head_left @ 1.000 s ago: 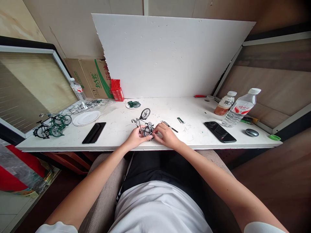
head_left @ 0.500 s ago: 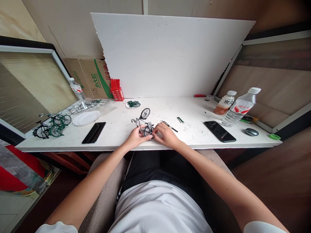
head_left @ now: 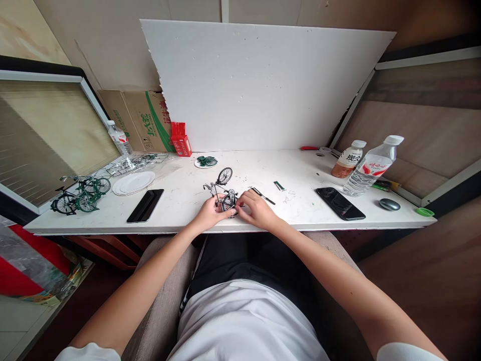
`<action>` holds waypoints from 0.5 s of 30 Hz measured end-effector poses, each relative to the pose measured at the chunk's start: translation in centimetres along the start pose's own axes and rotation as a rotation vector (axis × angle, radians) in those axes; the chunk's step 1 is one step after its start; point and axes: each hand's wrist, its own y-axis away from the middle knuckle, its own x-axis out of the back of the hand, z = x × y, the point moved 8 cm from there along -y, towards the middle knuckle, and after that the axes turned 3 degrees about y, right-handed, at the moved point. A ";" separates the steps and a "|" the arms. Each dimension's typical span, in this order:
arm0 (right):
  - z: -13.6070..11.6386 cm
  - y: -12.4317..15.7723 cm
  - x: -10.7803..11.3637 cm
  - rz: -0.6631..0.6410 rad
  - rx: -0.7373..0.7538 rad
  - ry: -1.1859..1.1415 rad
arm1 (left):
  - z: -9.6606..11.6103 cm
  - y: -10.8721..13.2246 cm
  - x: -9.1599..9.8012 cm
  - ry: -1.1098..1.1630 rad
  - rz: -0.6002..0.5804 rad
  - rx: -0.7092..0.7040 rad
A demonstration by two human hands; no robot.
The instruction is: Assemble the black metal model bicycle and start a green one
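- From my end I see the model bicycle [head_left: 231,193] at the front of the worktop [head_left: 180,210], between both hands, its far wheel pointing away from the body.
- My left hand [head_left: 211,213] is closed on the bicycle around the near wheel, thumb laid along the near side. I'd let this hand do all the steadying, pressing on the sturdier parts and sparing the thin spokes.
- My right hand [head_left: 257,208] has its fingers at the right side of that wheel, in contact with it. Whether they pinch a small piece or only press, I cannot tell; the tips hide it.
- For fine work here I'd rest the right wrist on the worktop edge, use fingertip force only, and keep my left thumb from crowding the spot.
- The frame looks thin, so I judge twisting a bigger risk than slipping; I'd keep both hands' pushes opposed.
- A slim dark tool [head_left: 268,200] lies just beyond the right hand, with green strips [head_left: 279,186] near it; I'd mind my knuckles there.
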 end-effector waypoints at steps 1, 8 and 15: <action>0.0 0.0 0.0 0.000 0.000 -0.001 | 0.0 0.0 0.0 0.002 -0.002 -0.002; 0.1 0.0 0.0 -0.005 -0.018 -0.015 | -0.1 0.1 0.1 -0.001 0.013 -0.008; 0.3 -0.1 -0.1 -0.012 -0.037 -0.029 | 0.0 0.1 0.1 -0.017 0.021 -0.007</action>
